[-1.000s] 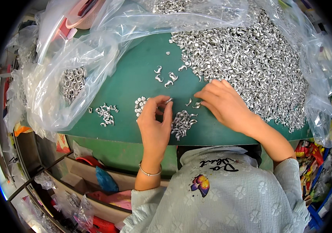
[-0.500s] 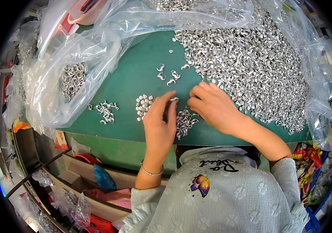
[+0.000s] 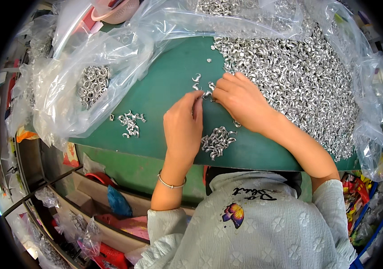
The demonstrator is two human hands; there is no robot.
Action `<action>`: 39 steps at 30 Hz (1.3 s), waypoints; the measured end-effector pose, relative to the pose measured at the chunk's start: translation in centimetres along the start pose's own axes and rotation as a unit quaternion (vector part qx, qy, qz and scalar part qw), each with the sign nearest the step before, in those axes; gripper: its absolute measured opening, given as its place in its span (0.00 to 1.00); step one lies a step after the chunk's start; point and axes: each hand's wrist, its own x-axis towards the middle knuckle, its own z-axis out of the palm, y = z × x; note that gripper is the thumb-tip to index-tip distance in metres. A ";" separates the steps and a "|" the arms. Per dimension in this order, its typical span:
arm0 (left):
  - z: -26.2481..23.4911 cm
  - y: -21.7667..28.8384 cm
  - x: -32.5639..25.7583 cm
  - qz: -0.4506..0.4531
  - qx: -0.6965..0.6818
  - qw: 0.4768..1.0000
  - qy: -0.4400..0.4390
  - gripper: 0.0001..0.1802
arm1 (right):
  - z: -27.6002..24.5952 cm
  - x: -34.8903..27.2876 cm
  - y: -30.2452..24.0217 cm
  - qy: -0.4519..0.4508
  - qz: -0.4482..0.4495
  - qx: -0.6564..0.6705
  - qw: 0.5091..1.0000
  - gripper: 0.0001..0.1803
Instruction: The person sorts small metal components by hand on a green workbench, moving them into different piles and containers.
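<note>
My left hand (image 3: 183,123) reaches over the green tabletop, its thumb and fingers pinched at the end of a small curved silver metal piece (image 3: 207,95). Close on its right, my right hand (image 3: 243,101) has its fingers curled down next to the same piece; whatever they grip is hidden. More curved pieces (image 3: 196,77) lie just beyond the fingertips. Between my forearms sits a small heap of curved pieces (image 3: 218,142). A second small heap (image 3: 131,124) is off to the left. The group of blocky pieces seen earlier is now behind my left hand.
A large heap of silver metal pieces (image 3: 294,85) covers the right side, bordered by clear plastic sheeting (image 3: 366,130). At left, a clear plastic bag (image 3: 61,103) holds metal rings (image 3: 94,85). A pink basket (image 3: 117,12) stands far left; an open drawer (image 3: 81,197) lies below the table edge.
Both hands have moved farther from my body, to the loose curved pieces. The piece that showed in my left fingertips is no longer visible there. The whole view has shifted slightly.
</note>
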 end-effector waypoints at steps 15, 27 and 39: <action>-6.2 -6.3 -0.2 -0.111 0.039 0.985 0.125 0.08 | 3.4 7.7 -0.8 0.049 -0.034 0.052 0.997 0.03; -9.0 -8.2 -2.0 -0.074 0.136 0.980 0.127 0.10 | 6.6 12.1 -4.7 -0.041 -0.070 0.169 0.982 0.04; -6.4 -8.3 -2.9 0.011 0.267 0.962 0.057 0.08 | -1.3 1.0 3.1 0.004 -0.007 0.036 0.999 0.17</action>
